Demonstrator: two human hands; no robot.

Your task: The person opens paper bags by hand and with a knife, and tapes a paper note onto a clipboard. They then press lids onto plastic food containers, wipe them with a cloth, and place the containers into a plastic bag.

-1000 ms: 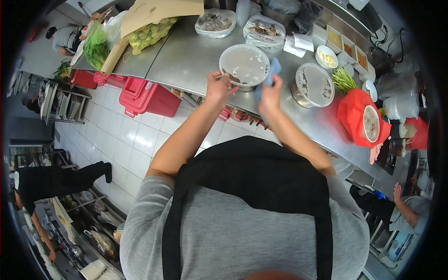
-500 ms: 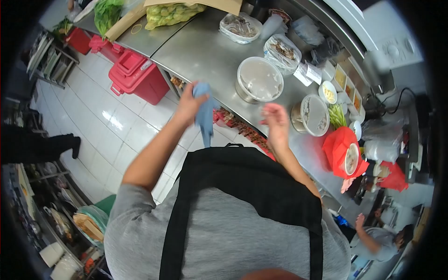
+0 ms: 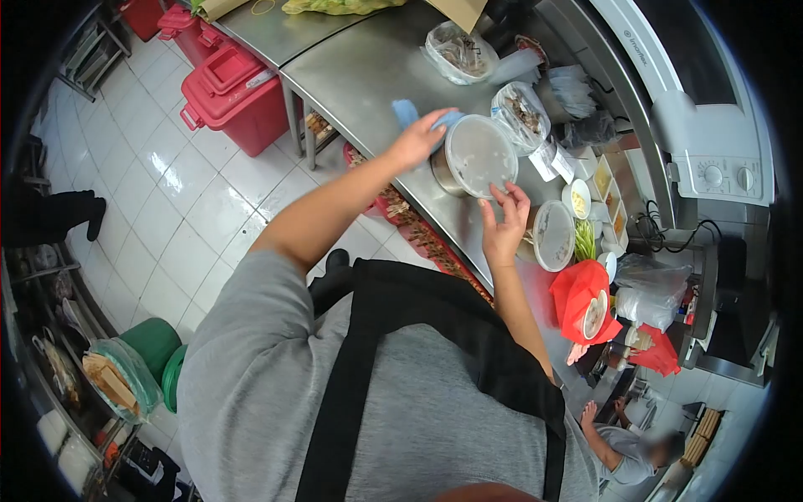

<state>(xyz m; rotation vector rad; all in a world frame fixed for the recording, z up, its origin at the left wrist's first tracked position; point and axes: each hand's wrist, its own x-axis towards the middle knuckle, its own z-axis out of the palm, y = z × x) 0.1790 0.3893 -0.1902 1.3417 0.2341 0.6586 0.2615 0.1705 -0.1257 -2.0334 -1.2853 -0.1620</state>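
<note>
My left hand (image 3: 416,142) has its fingers round a blue cloth (image 3: 406,113), beside a round metal container with a clear lid (image 3: 481,157) on the steel counter (image 3: 343,79). Part of the cloth lies against the container's left side. At the lid's lower right edge is my right hand (image 3: 504,224), fingers spread and fingertips at the rim. A second lidded container (image 3: 554,236) stands just right of that hand. Behind the first container sits a bowl wrapped in clear plastic (image 3: 520,117).
Another plastic-wrapped bowl (image 3: 460,53), green stalks (image 3: 585,240) and a red bag round a bowl (image 3: 577,297) are on the counter. A pink bin (image 3: 234,100) stands on the floor at left. A co-worker (image 3: 623,452) is at lower right.
The blue cloth, in my left hand, has moved from over the floor onto the counter beside the container. My right hand has come to the lid's edge. The view has shifted right.
</note>
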